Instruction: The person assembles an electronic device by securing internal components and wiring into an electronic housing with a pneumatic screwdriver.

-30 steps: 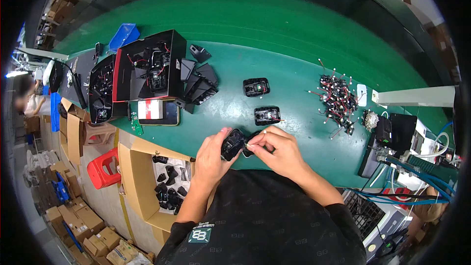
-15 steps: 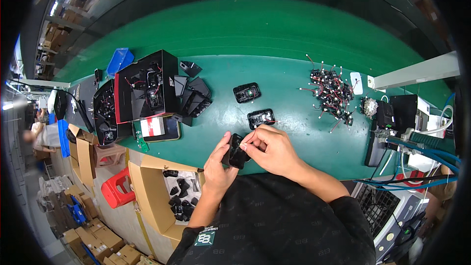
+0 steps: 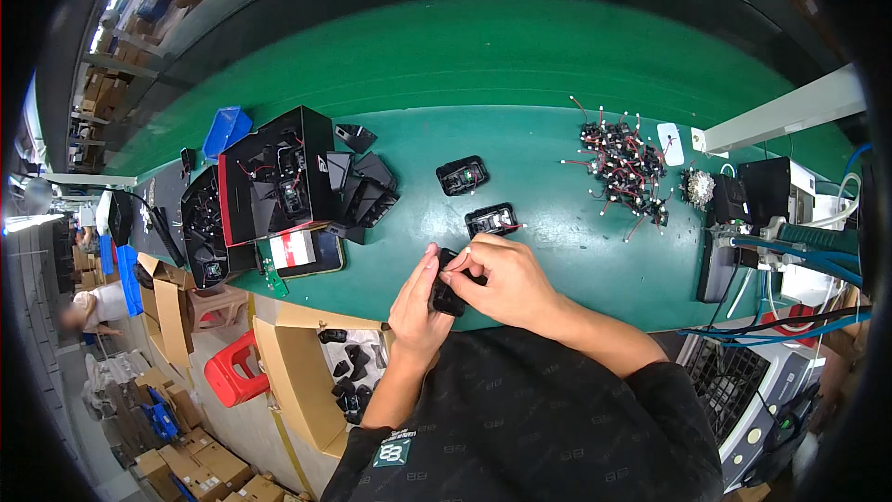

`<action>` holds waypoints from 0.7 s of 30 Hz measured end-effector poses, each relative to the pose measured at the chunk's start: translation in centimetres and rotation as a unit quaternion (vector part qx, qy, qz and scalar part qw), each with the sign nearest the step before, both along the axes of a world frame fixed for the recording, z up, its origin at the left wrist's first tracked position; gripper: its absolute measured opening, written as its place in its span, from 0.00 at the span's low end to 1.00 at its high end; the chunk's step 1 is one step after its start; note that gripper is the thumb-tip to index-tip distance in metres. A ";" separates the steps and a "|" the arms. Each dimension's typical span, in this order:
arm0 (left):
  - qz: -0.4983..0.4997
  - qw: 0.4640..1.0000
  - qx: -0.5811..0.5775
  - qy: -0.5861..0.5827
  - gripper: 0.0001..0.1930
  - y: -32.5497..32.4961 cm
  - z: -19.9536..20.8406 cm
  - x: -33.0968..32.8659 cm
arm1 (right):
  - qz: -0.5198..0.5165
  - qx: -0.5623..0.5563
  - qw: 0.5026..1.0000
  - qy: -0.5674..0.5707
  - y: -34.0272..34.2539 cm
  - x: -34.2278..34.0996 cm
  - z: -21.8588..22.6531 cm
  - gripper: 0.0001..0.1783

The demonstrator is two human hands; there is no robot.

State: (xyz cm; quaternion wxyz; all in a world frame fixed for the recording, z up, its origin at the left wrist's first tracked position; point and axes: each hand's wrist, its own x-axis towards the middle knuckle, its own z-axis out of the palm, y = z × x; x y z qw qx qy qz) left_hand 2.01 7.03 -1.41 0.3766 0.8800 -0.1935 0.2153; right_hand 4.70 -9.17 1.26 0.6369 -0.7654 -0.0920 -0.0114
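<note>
A small black plastic housing (image 3: 448,298) rests in my left hand (image 3: 414,314), close to the table's near edge. The left fingers are closed along its side. Over the top of the housing, my right hand (image 3: 513,284) pinches what looks like a thin red wire, mostly hidden by the fingertips. Just beyond my right hand lies an open black housing (image 3: 492,220) with a circuit board and a red wire inside. A second open black housing (image 3: 462,176) sits farther back on the green table (image 3: 539,144).
Right of centre lies a heap of black parts with red wires (image 3: 621,163). A white bundle of connectors (image 3: 697,188) is beside it. At left stand a black box of parts (image 3: 279,177), loose black panels (image 3: 362,191) and a blue bin (image 3: 226,130). A cardboard box (image 3: 302,390) stands below the table edge.
The housing in my left hand has tilted a little, and my right fingertips have shifted slightly left across it. The whole view has turned slightly.
</note>
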 end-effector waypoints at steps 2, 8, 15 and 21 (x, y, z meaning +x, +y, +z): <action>-0.018 0.999 -0.012 -0.024 0.26 0.1 -0.2 0.1 | 0.041 -0.064 0.997 0.018 -0.3 0.2 0.5 0.08; -0.034 0.999 -0.001 -0.030 0.26 1.1 -1.2 0.3 | 0.037 -0.065 0.997 -0.009 0.1 0.0 -0.7 0.08; -0.055 0.997 -0.052 0.005 0.27 1.3 -1.8 0.3 | 0.069 -0.064 0.995 0.036 -2.8 -2.2 0.7 0.15; 0.064 0.993 -0.019 0.097 0.34 3.3 -3.2 -1.0 | -0.258 -0.164 0.952 -0.030 -11.3 -5.4 -3.8 0.10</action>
